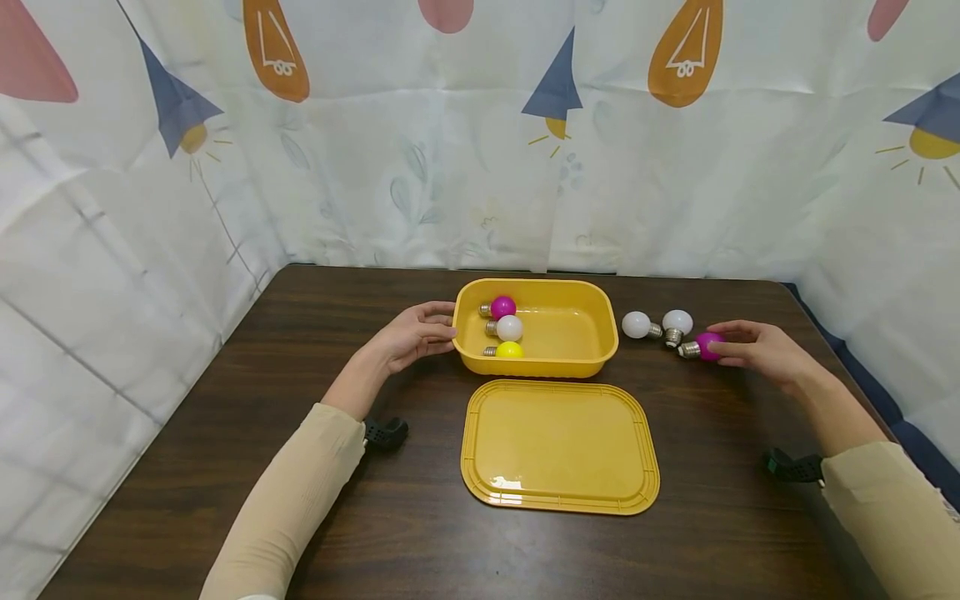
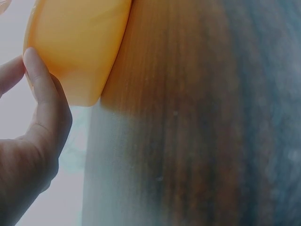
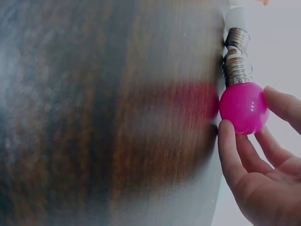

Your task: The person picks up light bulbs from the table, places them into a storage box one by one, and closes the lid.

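Head view: on a dark wooden table (image 1: 420,533), a yellow box (image 1: 570,368) stands near the middle of the far edge, three bulbs (image 1: 509,327) lying in its left half. A yellow lid (image 1: 560,446) lies just in front. Toward the far right corner, the right hand (image 1: 761,350) holds a magenta bulb (image 1: 711,347) beside two white bulbs (image 1: 637,324).

Left wrist view: the left hand (image 2: 35,136), fingers fairly straight, touches the box's rim.

Right wrist view: thumb and fingertips surround the magenta globe, metal base pointing away.
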### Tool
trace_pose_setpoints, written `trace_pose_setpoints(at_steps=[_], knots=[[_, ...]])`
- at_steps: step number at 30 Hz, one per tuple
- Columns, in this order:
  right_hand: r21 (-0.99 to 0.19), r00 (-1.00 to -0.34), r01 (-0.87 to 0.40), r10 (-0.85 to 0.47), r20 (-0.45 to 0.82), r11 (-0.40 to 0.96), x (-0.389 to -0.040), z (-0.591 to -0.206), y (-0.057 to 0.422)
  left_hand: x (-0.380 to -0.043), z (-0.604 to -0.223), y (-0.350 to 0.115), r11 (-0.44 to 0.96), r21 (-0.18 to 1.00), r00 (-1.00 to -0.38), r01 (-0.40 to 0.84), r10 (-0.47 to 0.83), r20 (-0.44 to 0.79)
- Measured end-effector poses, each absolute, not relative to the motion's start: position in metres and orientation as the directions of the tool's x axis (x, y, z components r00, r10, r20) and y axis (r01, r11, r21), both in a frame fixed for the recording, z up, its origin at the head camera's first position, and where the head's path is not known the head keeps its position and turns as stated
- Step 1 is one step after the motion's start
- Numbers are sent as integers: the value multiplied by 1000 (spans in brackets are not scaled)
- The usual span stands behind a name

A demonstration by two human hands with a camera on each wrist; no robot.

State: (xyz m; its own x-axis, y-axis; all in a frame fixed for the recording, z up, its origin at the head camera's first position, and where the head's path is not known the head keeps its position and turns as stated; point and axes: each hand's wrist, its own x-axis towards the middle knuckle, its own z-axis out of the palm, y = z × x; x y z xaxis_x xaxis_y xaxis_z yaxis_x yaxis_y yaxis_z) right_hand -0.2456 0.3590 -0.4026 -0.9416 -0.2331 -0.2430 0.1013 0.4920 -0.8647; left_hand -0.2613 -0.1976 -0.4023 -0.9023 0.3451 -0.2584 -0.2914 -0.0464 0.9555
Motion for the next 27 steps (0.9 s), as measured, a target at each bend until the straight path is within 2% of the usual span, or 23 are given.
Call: trace_pose_setpoints(at_steps=[27], knots=[[-893,-942,112,-239,-235,435,-238,-393,361,-261,-402,-198,-43,959,-901,-280,355,-248]])
